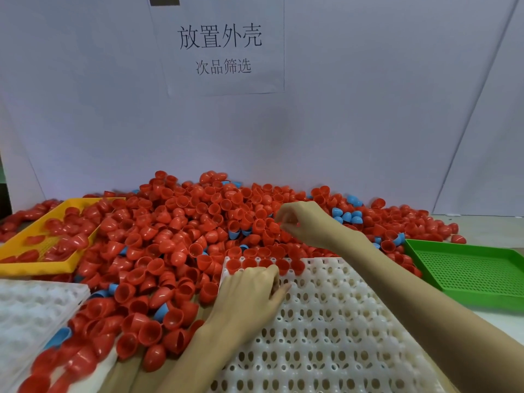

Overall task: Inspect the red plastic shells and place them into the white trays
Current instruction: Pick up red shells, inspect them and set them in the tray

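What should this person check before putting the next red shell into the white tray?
1. Free sockets in the white tray: ok, only the far row holds red shells.
2. Left hand steadying the tray: ok, it rests on the tray near the filled row.
3. Right hand holding a shell: cannot tell, its curled fingers hide what is under them above the pile.
4. Colour: not ok, blue shells are mixed into the pile beside that hand.
5. Green tray ready at the right: ok, nothing lies in it.
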`<state>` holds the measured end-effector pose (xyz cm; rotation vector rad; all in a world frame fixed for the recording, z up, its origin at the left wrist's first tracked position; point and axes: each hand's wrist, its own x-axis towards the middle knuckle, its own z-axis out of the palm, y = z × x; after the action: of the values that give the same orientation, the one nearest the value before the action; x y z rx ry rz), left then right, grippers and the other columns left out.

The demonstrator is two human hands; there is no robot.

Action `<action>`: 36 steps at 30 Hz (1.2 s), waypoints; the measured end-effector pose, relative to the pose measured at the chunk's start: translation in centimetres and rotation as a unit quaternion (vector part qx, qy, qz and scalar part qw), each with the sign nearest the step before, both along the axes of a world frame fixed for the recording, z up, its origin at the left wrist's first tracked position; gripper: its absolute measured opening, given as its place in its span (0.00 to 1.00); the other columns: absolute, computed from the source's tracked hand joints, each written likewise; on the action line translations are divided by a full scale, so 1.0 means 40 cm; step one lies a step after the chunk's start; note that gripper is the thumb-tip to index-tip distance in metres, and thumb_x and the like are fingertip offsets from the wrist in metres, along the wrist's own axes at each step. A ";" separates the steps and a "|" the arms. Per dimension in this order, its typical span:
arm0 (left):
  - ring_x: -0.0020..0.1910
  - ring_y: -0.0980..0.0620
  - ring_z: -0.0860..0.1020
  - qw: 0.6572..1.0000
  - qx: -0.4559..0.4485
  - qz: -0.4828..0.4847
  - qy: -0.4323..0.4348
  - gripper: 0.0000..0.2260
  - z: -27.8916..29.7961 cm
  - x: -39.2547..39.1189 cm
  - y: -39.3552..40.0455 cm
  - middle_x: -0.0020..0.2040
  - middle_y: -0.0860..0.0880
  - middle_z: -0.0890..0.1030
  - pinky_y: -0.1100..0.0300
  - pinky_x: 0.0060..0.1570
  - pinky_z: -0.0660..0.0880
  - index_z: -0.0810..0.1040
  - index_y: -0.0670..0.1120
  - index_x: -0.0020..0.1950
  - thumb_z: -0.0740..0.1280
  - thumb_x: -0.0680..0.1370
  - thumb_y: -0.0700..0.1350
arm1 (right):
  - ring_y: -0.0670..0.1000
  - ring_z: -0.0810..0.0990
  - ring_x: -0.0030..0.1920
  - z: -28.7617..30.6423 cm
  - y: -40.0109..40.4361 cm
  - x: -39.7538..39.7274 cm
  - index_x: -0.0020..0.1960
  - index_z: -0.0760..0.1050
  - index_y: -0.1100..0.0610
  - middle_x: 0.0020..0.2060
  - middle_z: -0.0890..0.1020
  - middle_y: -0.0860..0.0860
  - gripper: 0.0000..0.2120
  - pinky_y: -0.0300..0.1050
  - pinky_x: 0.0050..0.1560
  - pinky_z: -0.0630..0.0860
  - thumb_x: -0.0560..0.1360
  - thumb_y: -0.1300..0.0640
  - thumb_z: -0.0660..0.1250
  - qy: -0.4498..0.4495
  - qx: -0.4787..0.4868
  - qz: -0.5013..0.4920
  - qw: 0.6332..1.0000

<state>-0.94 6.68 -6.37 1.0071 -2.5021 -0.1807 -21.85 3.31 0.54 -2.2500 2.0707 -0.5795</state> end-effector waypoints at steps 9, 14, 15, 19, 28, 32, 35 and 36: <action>0.38 0.58 0.77 1.000 0.000 -0.004 0.008 0.15 0.001 0.004 0.000 0.36 0.57 0.75 0.59 0.43 0.75 0.73 0.55 0.45 0.59 0.84 0.63 | 0.51 0.77 0.54 -0.114 -0.060 0.062 0.51 0.86 0.52 0.51 0.74 0.48 0.09 0.47 0.47 0.77 0.76 0.48 0.76 -0.016 -0.038 -0.095 0.995; 0.39 0.58 0.77 1.000 0.000 -0.007 0.011 0.15 0.001 0.005 -0.002 0.37 0.58 0.76 0.58 0.46 0.76 0.73 0.55 0.45 0.59 0.84 0.63 | 0.48 0.75 0.59 -0.102 -0.059 0.036 0.47 0.87 0.54 0.50 0.83 0.48 0.07 0.45 0.58 0.74 0.77 0.50 0.75 -0.118 -0.064 -0.095 0.986; 0.39 0.58 0.77 1.000 0.000 -0.006 0.014 0.15 0.001 0.005 -0.002 0.37 0.57 0.76 0.58 0.46 0.76 0.73 0.54 0.45 0.59 0.84 0.63 | 0.48 0.77 0.56 -0.092 -0.049 0.029 0.46 0.87 0.53 0.48 0.82 0.49 0.07 0.44 0.59 0.73 0.78 0.50 0.75 -0.149 -0.073 -0.096 0.981; 0.37 0.60 0.75 0.999 0.017 -0.003 0.046 0.14 0.002 0.008 -0.008 0.35 0.59 0.74 0.63 0.39 0.73 0.74 0.55 0.42 0.62 0.83 0.61 | 0.43 0.79 0.30 -0.050 0.021 0.009 0.46 0.86 0.52 0.33 0.85 0.45 0.08 0.38 0.42 0.75 0.79 0.49 0.74 -0.274 -0.092 -0.077 0.954; 0.36 0.60 0.79 0.934 0.162 -0.001 0.318 0.19 0.051 -0.003 0.011 0.42 0.56 0.78 0.65 0.38 0.78 0.71 0.60 0.55 0.73 0.73 0.67 | 0.46 0.81 0.37 -0.040 0.254 0.027 0.48 0.87 0.51 0.39 0.86 0.51 0.06 0.36 0.44 0.78 0.78 0.50 0.74 -0.460 -0.075 0.014 0.885; 0.45 0.59 0.86 0.894 0.273 -0.070 0.349 0.24 0.047 -0.024 0.041 0.50 0.57 0.84 0.66 0.44 0.81 0.72 0.58 0.59 0.78 0.70 0.63 | 0.53 0.78 0.39 -0.061 0.302 0.043 0.49 0.87 0.54 0.41 0.85 0.56 0.09 0.46 0.46 0.77 0.77 0.49 0.75 -0.480 -0.020 0.035 0.876; 0.45 0.56 0.87 0.876 0.286 -0.083 0.378 0.16 0.049 -0.025 0.041 0.47 0.56 0.86 0.64 0.46 0.82 0.77 0.51 0.55 0.78 0.74 0.53 | 0.51 0.78 0.39 -0.064 0.305 0.040 0.50 0.86 0.56 0.42 0.85 0.55 0.10 0.42 0.45 0.78 0.78 0.49 0.74 -0.497 0.003 0.041 0.867; 0.45 0.55 0.87 0.874 0.290 -0.077 0.383 0.14 0.052 -0.022 0.036 0.47 0.55 0.86 0.63 0.47 0.82 0.78 0.50 0.55 0.79 0.75 0.51 | 0.51 0.79 0.40 -0.063 0.299 0.036 0.50 0.86 0.57 0.43 0.85 0.54 0.10 0.41 0.45 0.78 0.78 0.50 0.74 -0.518 0.005 0.033 0.855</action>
<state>-1.83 8.12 -4.30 0.7145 -1.7875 -1.1871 -20.41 15.25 -1.97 -1.3954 1.3828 -1.3607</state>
